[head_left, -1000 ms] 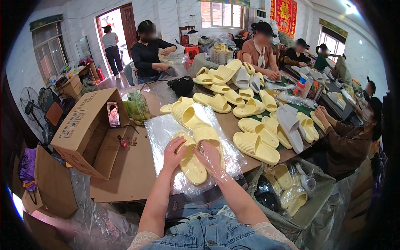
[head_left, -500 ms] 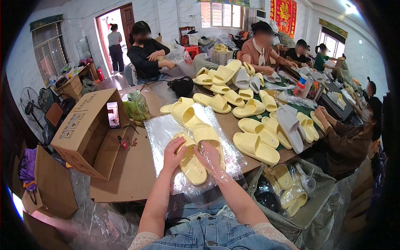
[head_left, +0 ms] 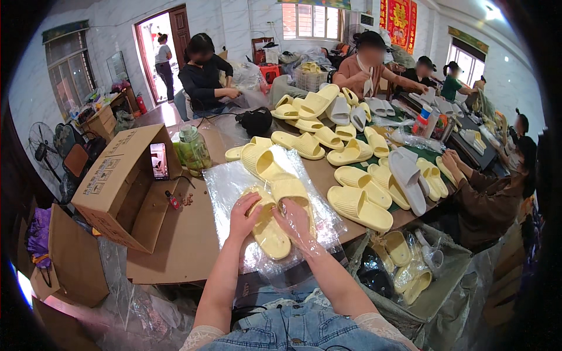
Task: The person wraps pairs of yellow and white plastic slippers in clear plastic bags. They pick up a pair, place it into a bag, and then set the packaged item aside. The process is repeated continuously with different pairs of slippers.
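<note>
Pale marbled walls behind; cardboard-topped table point(head_left: 190, 251) mid-frame. Yellow slipper pair point(head_left: 273, 244) at centre, on clear bags point(head_left: 221, 182), film over right wrist: bagging seems part-done. Left hand point(head_left: 240, 216) curls round one strap; right hand point(head_left: 294, 221) tucked at other, tips hidden, can't tell if pinching. Seemingly wrapped slippers point(head_left: 417, 285) in sack point(head_left: 448, 292), lower right; loose slippers point(head_left: 360, 217) remain. Near edge under forearms; some room left, before box point(head_left: 111, 184); right crowded.

A yellow slipper point(head_left: 289, 188) partly hides the right hand point(head_left: 295, 222).
</note>
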